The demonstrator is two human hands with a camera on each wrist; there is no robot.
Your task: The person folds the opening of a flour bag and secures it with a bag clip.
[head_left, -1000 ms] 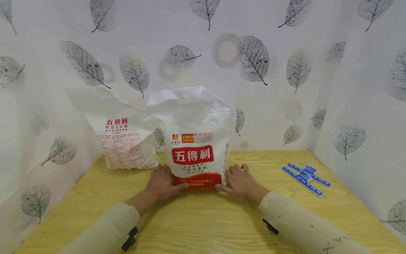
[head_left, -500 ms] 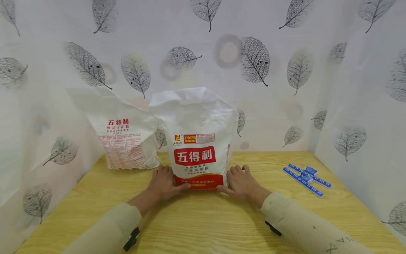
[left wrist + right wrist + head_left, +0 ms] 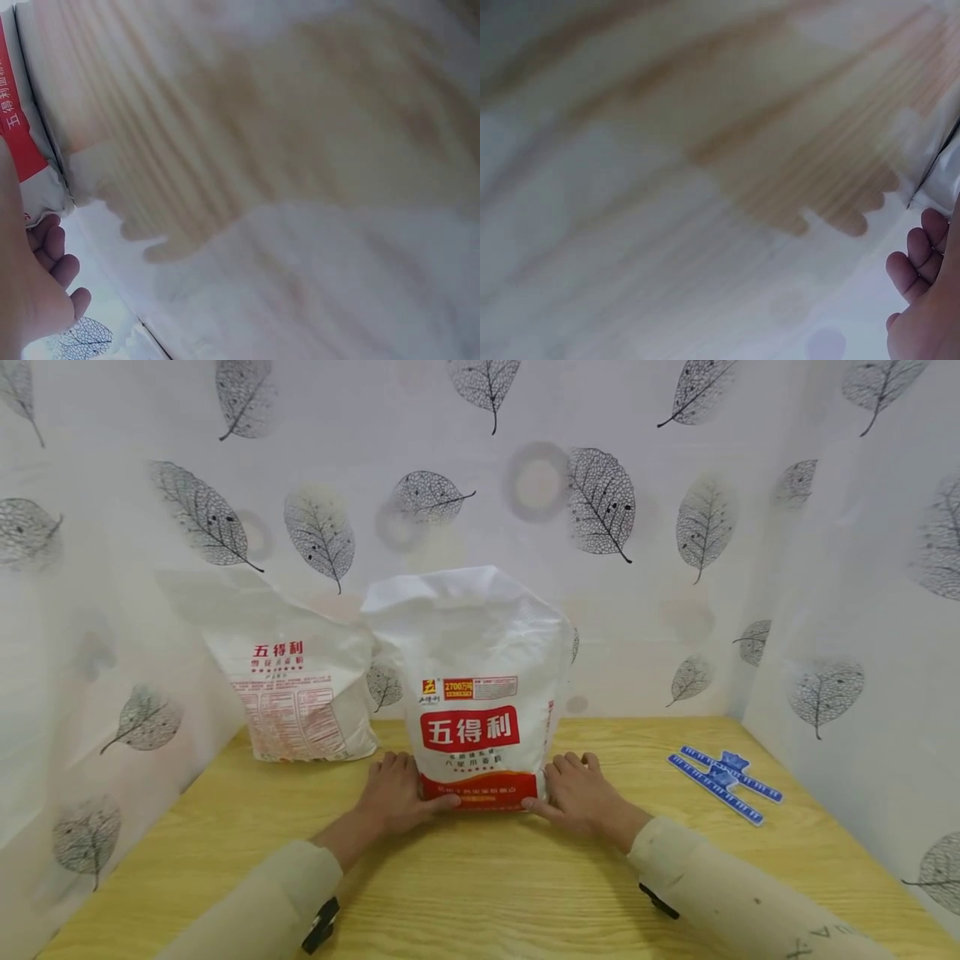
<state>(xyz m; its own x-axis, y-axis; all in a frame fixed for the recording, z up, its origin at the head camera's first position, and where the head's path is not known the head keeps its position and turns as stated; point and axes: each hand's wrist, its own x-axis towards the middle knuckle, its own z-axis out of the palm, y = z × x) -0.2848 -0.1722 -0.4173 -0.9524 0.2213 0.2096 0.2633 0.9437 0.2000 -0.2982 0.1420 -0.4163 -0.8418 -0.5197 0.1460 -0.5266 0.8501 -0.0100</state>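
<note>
A white flour bag [image 3: 480, 643] with a red label and red bottom band stands upright on the table, its top loose and slightly folded over. My left hand [image 3: 393, 797] grips its lower left corner, the thumb across the front and the fingers along the side. At the lower right corner my right hand [image 3: 581, 793] holds the bag the same way. The left wrist view catches the curled left fingers [image 3: 54, 255] beside the bag's edge. In the right wrist view the right fingers [image 3: 915, 262] lie at the bag's white side.
A second white flour bag [image 3: 292, 702] leans at the back left, its top slanting left. Two blue clips [image 3: 723, 781] with long bars lie on the right of the wooden table [image 3: 480, 893]. Leaf-printed curtains [image 3: 465, 410] enclose the back and sides.
The flour bag has slid a little to the right, with both hands moving along on it. The second bag and the blue clips have stayed put.
</note>
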